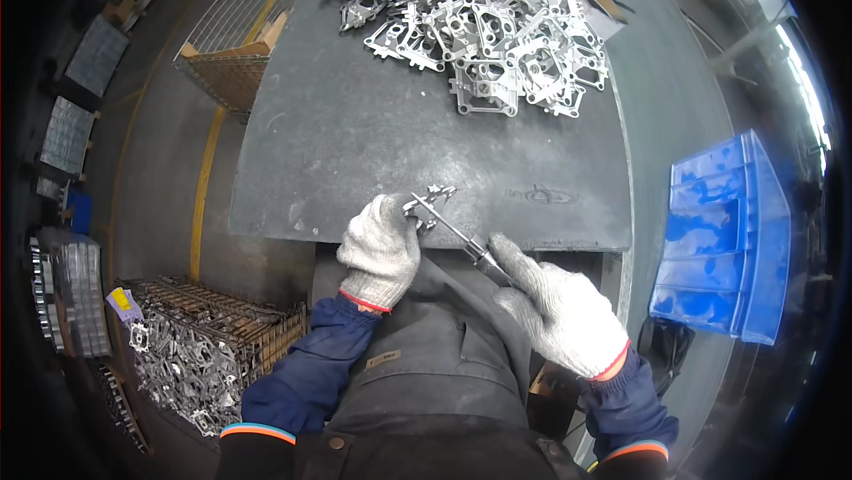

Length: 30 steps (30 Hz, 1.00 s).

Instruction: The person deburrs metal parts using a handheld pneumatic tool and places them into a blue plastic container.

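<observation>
My left hand (382,247), in a white knit glove, is closed on a small silver metal casting (437,197) at the near edge of the dark table. In my right hand (568,313), gloved the same way, is a slim metal file (451,227) with its handle partly hidden by the fingers. The file slants up to the left, and its thin end lies across the casting; whether it touches the metal I cannot tell. A large heap of silver frame-shaped castings (485,81) covers the far part of the table.
The dark table top (355,143) lies before me. At lower left stands a wire basket (275,329) full of metal castings. Another wire basket (226,72) with cardboard is beyond the table's left edge. A blue plastic bin (719,240) is at the right.
</observation>
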{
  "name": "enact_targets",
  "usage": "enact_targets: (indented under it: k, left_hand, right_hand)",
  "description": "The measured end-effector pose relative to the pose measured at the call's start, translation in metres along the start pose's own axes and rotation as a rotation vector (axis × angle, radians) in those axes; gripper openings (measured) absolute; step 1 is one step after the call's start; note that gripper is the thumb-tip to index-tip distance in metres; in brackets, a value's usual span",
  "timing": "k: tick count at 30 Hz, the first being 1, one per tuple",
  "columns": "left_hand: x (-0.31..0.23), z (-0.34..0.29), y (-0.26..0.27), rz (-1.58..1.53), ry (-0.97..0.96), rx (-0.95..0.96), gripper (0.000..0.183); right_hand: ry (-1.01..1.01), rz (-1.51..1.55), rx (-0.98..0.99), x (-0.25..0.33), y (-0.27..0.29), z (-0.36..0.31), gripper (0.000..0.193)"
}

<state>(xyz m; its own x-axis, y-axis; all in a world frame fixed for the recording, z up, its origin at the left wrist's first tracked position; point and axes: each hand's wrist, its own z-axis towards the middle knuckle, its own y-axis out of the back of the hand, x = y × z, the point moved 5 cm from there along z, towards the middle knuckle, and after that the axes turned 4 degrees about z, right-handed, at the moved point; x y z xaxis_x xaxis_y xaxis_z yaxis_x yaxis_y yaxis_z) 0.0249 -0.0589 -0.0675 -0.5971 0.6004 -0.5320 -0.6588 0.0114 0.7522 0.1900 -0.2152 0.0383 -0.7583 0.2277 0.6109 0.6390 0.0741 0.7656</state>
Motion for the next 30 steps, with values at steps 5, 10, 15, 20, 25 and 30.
enact_targets:
  k: [5,10,15,20,25,30]
  left_hand:
    - [0.002,0.001,-0.003,-0.046,-0.025,0.016,0.027]
    - [0.027,-0.004,-0.011,-0.238,0.205,0.031,0.022]
    - [0.086,-0.033,-0.037,-0.196,0.457,-0.003,0.057]
    - [0.064,-0.028,-0.037,-0.751,0.83,0.237,0.062]
    - [0.052,-0.021,-0.021,-0.885,0.973,0.251,0.046]
    - [0.048,-0.02,-0.022,-0.851,0.927,0.265,0.05]
  right_hand:
    - [0.009,0.026,-0.013,-0.005,0.001,0.002,0.063]
    - [0.049,0.218,-0.218,-0.011,0.002,-0.001,0.073]
    - [-0.074,0.155,-0.353,-0.061,-0.013,0.013,0.083]
    - [-0.249,0.086,-0.369,-0.121,-0.038,0.036,0.083]
    - [-0.255,-0.181,-0.277,-0.125,-0.039,0.063,0.078]
    - [-0.173,-0.399,-0.289,-0.122,-0.036,0.073,0.074]
